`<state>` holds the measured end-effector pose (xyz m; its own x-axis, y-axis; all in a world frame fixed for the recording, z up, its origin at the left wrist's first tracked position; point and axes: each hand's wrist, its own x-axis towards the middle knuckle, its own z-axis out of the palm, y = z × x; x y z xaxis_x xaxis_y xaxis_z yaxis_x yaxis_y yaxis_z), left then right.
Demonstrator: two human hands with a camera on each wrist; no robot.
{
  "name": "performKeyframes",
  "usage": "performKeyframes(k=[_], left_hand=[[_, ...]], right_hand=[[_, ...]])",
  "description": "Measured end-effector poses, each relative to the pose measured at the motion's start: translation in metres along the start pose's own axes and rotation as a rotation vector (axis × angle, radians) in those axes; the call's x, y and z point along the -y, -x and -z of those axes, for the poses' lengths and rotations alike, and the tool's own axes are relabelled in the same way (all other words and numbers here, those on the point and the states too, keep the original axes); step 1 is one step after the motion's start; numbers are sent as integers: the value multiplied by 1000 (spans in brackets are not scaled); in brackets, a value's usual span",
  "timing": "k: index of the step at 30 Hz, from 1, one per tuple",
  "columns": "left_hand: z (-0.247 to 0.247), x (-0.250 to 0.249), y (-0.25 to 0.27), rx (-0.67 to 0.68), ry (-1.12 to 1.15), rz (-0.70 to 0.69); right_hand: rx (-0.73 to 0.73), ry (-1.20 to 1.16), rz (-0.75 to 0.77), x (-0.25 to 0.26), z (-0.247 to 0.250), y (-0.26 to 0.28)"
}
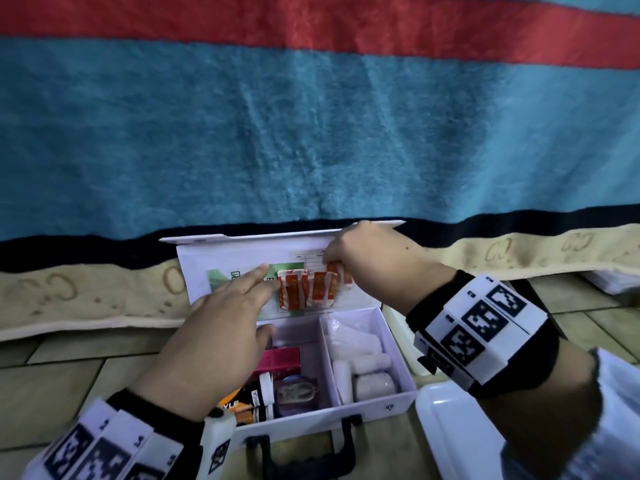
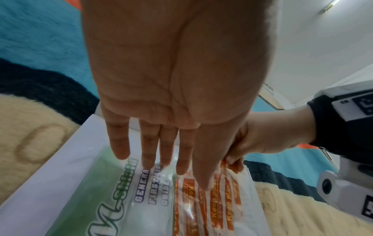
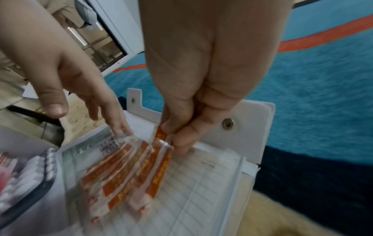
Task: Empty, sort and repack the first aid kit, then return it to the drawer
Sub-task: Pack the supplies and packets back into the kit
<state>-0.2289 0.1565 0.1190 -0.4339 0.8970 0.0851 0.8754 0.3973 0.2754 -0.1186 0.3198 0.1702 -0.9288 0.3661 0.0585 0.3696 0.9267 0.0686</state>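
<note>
Right hand (image 1: 360,258) pinches plasters (image 1: 308,289) at kit lid (image 1: 242,244); left hand (image 1: 221,327) flat, seemingly touching them.

We are seeing dim, flat indoor light with no hard shadows. The blanket (image 1: 311,133) is bowing at the wide-angle edges. Motion blur is smearing the plaster strips (image 3: 131,167) in the right wrist view, and both wrist views are rendering the near palms soft and oversized.
</note>
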Motion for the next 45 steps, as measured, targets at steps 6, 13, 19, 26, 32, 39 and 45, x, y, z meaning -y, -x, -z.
performKeyframes(k=[6, 13, 19, 26, 32, 39, 45], left_hand=[[-1, 0, 2, -6, 6, 5], [-1, 0, 4, -9, 13, 2], [0, -2, 1, -38, 2, 10], [4, -19, 0, -109, 17, -3], [-7, -64, -7, -50, 17, -79], [-44, -130, -7, 49, 49, -217], [-76, -196, -11, 265, -44, -478]], right_hand=[[9, -27, -46, 2, -3, 1], [-2, -78, -100, 3, 0, 0], [-15, -80, -157, 4, -2, -3], [-227, -218, -190, -36, 19, 54], [-126, -218, -545, -93, 4, 180], [441, -244, -685, -105, -79, 272], [346, -271, -690, -112, -97, 276]])
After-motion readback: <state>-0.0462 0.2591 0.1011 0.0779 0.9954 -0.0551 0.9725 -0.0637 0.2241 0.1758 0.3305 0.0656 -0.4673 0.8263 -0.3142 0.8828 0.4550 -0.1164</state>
